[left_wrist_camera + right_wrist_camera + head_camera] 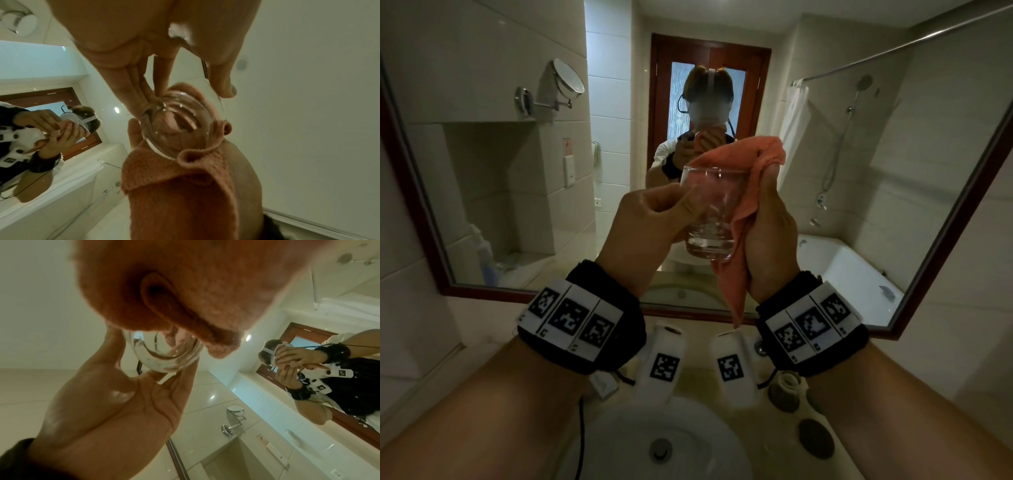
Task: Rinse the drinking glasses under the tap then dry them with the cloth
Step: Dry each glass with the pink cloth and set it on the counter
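I hold a clear drinking glass (709,219) upright at chest height in front of the mirror. My left hand (671,209) pinches its left side, fingers on the far wall and thumb near the rim. My right hand (767,212) grips a salmon-pink cloth (743,161) draped against the glass's right side and over the rim. In the left wrist view the glass base (176,128) sits against the cloth (180,194), with my fingers (131,91) on its edge. The right wrist view shows the cloth (185,288) bunched over the glass (166,353), which my left hand (115,402) holds.
The white basin (619,445) with its drain lies directly below my wrists. A second glass (787,387) and a dark round coaster (816,442) stand on the counter at the right. The framed mirror (945,233) fills the wall ahead; a swivel mirror (566,80) hangs at the left.
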The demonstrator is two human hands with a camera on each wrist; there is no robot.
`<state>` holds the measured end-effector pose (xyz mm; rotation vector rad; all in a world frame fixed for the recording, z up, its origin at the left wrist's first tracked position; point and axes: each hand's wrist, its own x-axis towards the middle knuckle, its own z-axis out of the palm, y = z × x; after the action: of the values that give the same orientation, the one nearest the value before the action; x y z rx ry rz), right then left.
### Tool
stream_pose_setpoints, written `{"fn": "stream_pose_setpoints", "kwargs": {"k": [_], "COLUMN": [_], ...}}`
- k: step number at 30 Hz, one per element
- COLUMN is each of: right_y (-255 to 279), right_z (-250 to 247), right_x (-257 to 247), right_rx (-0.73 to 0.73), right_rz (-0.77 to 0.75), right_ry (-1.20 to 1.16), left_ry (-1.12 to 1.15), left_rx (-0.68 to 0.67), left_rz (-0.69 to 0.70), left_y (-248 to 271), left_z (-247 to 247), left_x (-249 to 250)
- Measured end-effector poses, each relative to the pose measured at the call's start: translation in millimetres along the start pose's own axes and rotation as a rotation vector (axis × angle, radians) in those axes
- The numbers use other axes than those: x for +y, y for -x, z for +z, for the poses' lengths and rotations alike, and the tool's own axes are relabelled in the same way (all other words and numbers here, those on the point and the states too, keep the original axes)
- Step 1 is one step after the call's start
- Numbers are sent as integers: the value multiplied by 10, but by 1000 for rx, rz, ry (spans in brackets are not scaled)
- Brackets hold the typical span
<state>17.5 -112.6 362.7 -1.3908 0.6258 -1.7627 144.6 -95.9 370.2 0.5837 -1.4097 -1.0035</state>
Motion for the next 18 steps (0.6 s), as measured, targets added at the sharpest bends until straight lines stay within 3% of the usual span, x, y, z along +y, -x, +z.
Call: {"fn": "stream_pose_setpoints", "kwargs": {"k": [4, 8, 14, 18], "right_y": [83, 133, 204, 174], "right_z": [6, 9, -9, 4], "right_x": [72, 91, 25, -9], "right_rx": [14, -14, 18, 43], "right_rz": [57, -26, -145, -141], "right_ry": [28, 127, 172, 125], "left_ry": [9, 88, -18, 38], "left_rx": [28, -21, -161, -120], "left_rz": [-39, -121, 65, 6], "left_y": [22, 54, 119, 80], "left_z": [-13, 90, 193, 153], "left_x": [-56, -56, -35, -101]}}
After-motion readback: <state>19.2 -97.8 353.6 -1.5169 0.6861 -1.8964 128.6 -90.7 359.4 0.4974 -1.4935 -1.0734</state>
